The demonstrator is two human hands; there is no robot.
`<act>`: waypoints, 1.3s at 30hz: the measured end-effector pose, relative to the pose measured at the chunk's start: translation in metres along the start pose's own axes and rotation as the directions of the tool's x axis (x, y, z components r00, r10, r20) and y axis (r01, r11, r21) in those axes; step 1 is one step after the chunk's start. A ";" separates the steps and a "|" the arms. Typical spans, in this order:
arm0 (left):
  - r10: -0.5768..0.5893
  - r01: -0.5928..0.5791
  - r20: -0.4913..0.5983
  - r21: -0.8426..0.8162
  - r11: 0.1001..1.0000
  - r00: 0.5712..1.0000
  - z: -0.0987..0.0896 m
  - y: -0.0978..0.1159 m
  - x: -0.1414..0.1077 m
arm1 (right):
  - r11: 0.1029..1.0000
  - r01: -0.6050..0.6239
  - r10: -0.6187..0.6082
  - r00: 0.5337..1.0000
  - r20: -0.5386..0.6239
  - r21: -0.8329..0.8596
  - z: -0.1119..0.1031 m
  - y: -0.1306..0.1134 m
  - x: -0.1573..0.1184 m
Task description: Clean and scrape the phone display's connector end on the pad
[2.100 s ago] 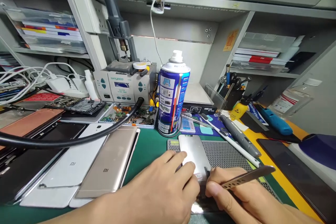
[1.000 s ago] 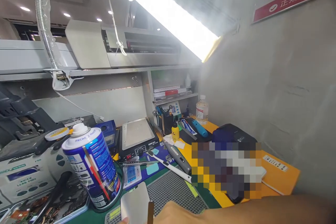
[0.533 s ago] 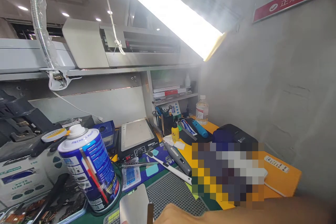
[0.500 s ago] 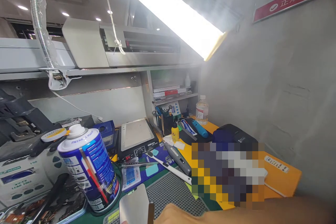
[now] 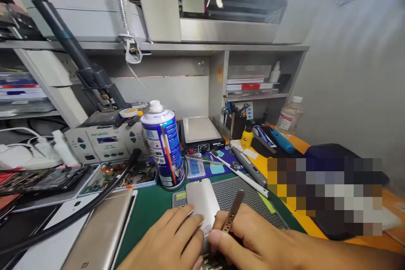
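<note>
A silver phone (image 5: 203,198) with rounded corners and small print near its lower end lies on the mat in front of me. My left hand (image 5: 177,236) holds it from the left, fingers bent over its edge. My right hand (image 5: 249,236) pinches a flat metal tool with a row of holes (image 5: 235,211) between thumb and finger, its top end sticking up. The tool's lower end is hidden by the hand, close to the phone's near end. Small bare electronic parts (image 5: 212,262) show between my hands at the bottom edge.
A blue spray can (image 5: 163,147) stands behind the phone, before a hot plate (image 5: 202,130). At left are a tray of circuit boards (image 5: 104,177), a gold phone (image 5: 99,232) and a black hose (image 5: 82,213). A grey pen-shaped tool (image 5: 249,166) lies at right.
The view has swung left and down. My left hand now shows on the phone, and my right hand with the metal tool has come fully into sight.
</note>
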State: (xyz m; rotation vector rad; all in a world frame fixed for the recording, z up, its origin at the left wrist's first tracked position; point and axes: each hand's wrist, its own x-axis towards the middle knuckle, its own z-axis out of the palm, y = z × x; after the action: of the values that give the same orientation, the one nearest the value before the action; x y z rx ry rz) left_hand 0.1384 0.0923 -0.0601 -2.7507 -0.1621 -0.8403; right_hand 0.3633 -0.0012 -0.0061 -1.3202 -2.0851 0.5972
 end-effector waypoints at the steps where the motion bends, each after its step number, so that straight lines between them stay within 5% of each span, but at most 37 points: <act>1: -0.017 0.018 0.020 -0.026 1.000 1.000 -0.002 0.003 0.001 | 1.000 -0.014 0.015 0.999 -0.040 0.019 -0.001 -0.003 -0.001; 16: -0.013 0.043 0.316 -0.089 0.995 0.949 -0.029 0.006 0.014 | 0.988 -0.156 0.155 0.984 0.082 -0.001 0.002 -0.005 -0.004; 30: -0.041 0.083 0.355 -0.104 0.991 0.934 -0.039 0.009 0.017 | 0.997 0.046 -0.046 0.999 0.001 -0.057 0.004 -0.004 -0.004; 39: -0.045 0.088 0.334 -0.114 0.990 0.941 -0.032 0.008 0.015 | 0.998 0.016 -0.014 1.000 0.024 -0.059 0.001 -0.005 -0.007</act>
State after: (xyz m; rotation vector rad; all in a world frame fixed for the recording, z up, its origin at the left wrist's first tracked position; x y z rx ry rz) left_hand 0.1346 0.0763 -0.0277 -3.0045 -0.2748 -0.4068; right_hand 0.3610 -0.0095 -0.0053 -1.3351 -2.1447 0.5507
